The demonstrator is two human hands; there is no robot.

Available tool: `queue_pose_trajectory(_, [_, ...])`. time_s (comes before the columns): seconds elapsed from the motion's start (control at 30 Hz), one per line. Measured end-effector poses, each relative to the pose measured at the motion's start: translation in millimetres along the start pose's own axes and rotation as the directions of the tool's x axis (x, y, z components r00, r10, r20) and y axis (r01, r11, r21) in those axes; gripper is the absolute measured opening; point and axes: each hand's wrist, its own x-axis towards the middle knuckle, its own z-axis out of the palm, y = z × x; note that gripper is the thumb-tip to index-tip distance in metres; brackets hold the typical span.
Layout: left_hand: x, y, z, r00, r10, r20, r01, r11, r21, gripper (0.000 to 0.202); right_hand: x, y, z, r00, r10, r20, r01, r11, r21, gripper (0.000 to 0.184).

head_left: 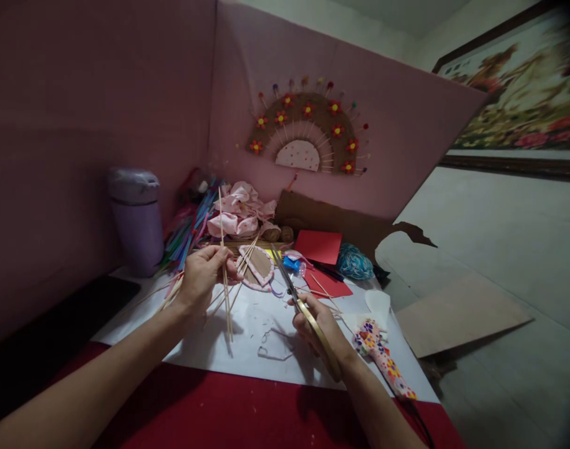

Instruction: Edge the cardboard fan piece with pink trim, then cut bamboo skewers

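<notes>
My left hand (203, 277) is closed round two or three thin bamboo skewers (226, 293), held nearly upright with their lower ends over the white sheet (247, 349). My right hand (320, 327) grips gold-handled scissors (294, 296), blades pointing up and away toward a half-round cardboard piece edged in pink fabric (257, 267). More skewers fan out from that piece.
A lilac lidded container (136, 218) stands at the back left, beside a bundle of coloured sticks (189, 231) and pink fabric (241, 212). Red paper (318, 247), blue yarn (354, 262), a floral-patterned tool (383, 358) and cardboard (458, 312) lie to the right. A decorated fan (308, 134) hangs on the pink wall.
</notes>
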Motion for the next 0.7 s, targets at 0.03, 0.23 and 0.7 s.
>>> queue_pose_trajectory(0.03, [-1.3,0.5,1.4,0.999,0.038,0.004,-0.038,0.999,-0.017,0.021,1.0,2.7,0.1,1.0,-0.006,0.0,0.006,1.0,0.002,0.056])
queue_pose_trajectory(0.23, [-11.9,4.0,11.1,0.97,0.21,0.125,-0.2,0.976,-0.087,0.017,2.7,7.3,1.3,1.0,0.008,-0.022,-0.008,1.0,0.009,0.057])
queue_pose_trajectory(0.7, [-10.5,-0.2,16.6,0.952,0.232,0.199,-0.252,0.964,0.08,0.017,5.0,13.3,1.9,0.999,-0.022,-0.026,0.022,1.0,0.002,0.051])
